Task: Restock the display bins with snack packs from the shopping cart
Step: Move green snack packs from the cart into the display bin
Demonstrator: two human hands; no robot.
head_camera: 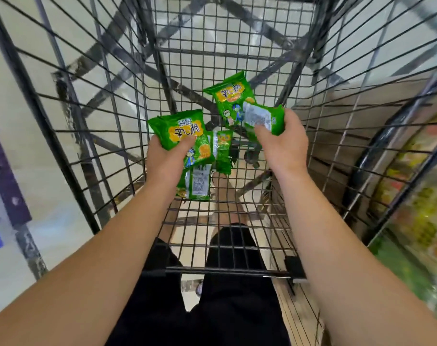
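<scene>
While both arms reach into the cart [92, 136], left hand [166, 156] grips green packs [185, 129], right hand [284, 143] grips 2 more [237, 98]

The display shelf of yellow and green goods [419, 201] at the right edge of the frame is smeared by blur and cut off, so its items cannot be told apart. A purple-edged panel [5, 176] at the left edge is blurred and cropped too. The left hand [166, 158] covers the lower corner of a green snack pack with yellow lettering [181, 128], and the right hand [283, 143] hides part of a green pack turned label-side up [262, 118]. Small print on the white barcode label of the lowest green pack [197, 183] is unreadable. Both forearms run out at the bottom corners.
</scene>
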